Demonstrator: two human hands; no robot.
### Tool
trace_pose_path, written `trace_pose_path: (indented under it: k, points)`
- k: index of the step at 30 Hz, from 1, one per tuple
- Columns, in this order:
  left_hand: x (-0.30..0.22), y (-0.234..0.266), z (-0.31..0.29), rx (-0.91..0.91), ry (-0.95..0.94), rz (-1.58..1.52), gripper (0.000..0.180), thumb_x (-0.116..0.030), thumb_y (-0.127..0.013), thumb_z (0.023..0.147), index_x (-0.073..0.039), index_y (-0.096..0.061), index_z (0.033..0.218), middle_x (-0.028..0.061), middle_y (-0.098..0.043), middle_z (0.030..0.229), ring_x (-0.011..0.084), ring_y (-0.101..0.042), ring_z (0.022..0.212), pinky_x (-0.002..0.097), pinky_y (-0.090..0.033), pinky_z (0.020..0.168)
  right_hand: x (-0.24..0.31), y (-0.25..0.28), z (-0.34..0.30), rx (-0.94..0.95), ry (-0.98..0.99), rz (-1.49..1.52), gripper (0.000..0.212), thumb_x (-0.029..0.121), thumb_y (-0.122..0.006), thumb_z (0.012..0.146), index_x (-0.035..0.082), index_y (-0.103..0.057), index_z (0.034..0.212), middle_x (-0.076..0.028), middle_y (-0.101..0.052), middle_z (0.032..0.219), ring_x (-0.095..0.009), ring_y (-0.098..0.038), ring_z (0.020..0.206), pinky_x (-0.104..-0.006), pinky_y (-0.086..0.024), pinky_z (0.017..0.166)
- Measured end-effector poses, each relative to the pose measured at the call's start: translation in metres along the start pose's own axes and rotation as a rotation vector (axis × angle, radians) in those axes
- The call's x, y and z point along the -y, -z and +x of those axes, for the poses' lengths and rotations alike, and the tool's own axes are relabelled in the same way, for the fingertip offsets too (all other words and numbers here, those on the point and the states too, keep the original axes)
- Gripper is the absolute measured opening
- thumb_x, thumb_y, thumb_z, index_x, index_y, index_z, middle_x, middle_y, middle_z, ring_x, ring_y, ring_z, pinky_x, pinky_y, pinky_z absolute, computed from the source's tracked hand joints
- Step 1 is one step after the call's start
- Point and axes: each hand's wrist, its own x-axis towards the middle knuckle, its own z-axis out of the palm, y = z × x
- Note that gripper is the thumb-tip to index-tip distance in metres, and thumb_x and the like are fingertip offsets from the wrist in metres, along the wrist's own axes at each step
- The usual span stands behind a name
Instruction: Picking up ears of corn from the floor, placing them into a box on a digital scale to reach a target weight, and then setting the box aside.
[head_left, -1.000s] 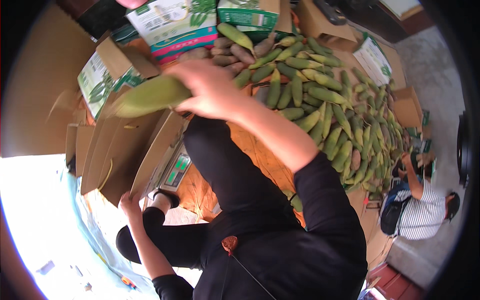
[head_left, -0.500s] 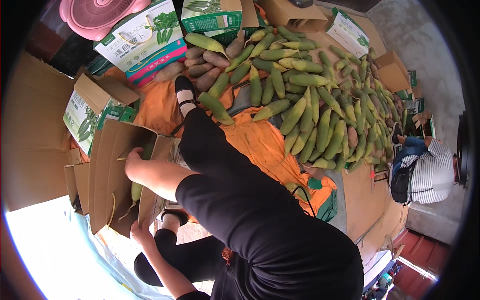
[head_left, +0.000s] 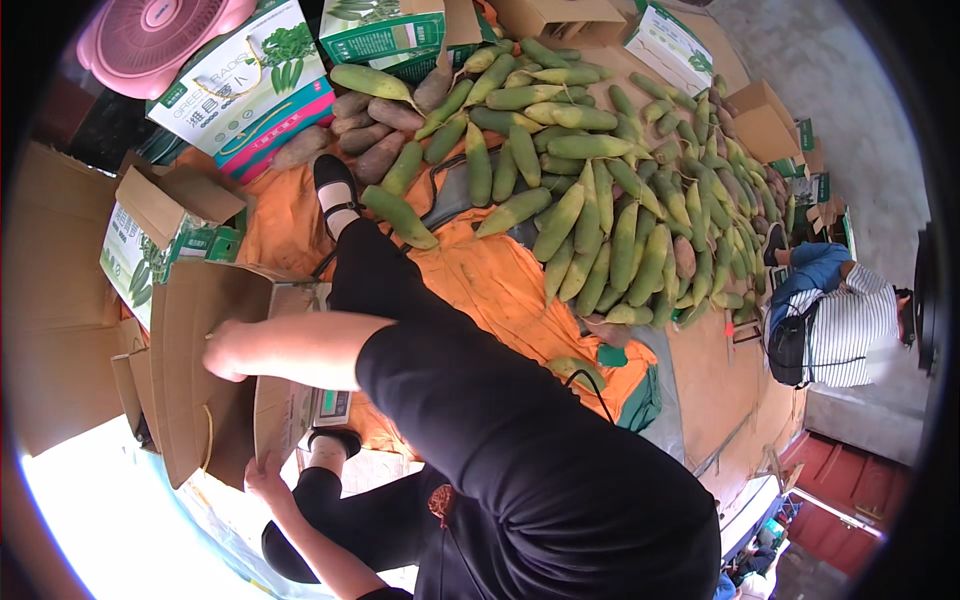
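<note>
Brown cardboard box point(head_left: 195, 370) at 9 o'clock, flaps open, long axis running 12 to 6, mouth facing camera. Right hand point(head_left: 228, 350) curled closed inside opening. Left hand point(head_left: 265, 480) pinches lower flap edge.

Daylight was even and fairly bright across the middle of the view, soft enough that the pile of green produce point(head_left: 600, 190) cast only faint shadows on the orange cloth point(head_left: 490, 290). The lower left corner was blown out to near white, with detail lost at the edge of the open cardboard box point(head_left: 185, 360). The black sleeve point(head_left: 520, 450) read as a flat dark mass with little texture. Fisheye distortion was strong: box edges and the floor bent toward the rim, and a black vignette ringed the frame. The centre was reasonably sharp; a seated person in a striped shirt point(head_left: 850, 325) at the right edge looked squeezed and softer.
</note>
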Motion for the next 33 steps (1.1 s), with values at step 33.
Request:
trace_pose_path:
  k: [33]
  points:
    - [0.027, 0.019, 0.001, 0.166, 0.165, -0.005, 0.03, -0.012, -0.066, 0.075, 0.004, -0.063, 0.1, 0.0133, -0.064, 0.094, 0.0236, -0.063, 0.085, 0.042, -0.052, 0.076, -0.349, -0.283, -0.423, -1.524, -1.711, 1.047, 0.059, 0.013, -0.076, 0.07, -0.012, -0.049, 0.117, -0.017, -0.062, 0.102, -0.027, -0.06, 0.084, -0.0385, -0.048, 0.075]
